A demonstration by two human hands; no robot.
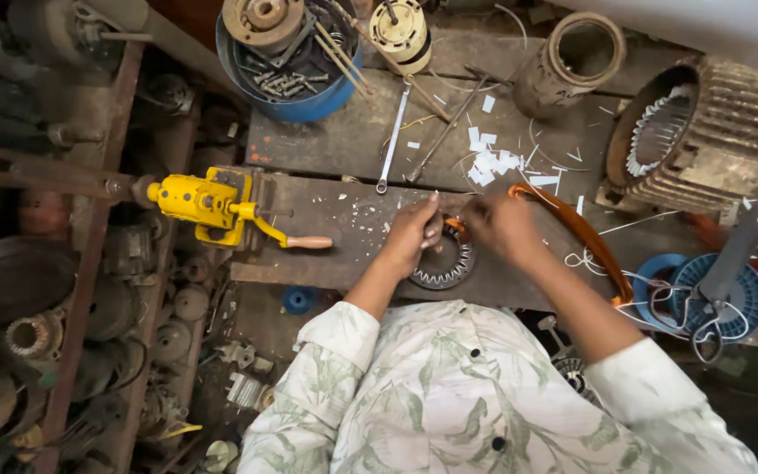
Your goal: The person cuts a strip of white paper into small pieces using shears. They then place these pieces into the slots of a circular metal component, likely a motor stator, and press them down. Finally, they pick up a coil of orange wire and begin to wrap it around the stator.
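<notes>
Head view: the small toothed stator ring [443, 262] lies flat on the wooden bench [335, 215], right of the yellow hand winder [208, 204], steadied by the left hand [411, 233] pinching its rim so the right hand [504, 226], fingers closed, can feed copper wire [582, 230] in.

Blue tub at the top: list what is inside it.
The blue tub holds a round rusty motor part, metal rods and loose bolts. These cover whatever lies at its bottom.

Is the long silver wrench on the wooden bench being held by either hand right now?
No: the long silver wrench lies alone on the wooden bench, while the left hand and right hand work at the round toothed metal stator ring.
</notes>
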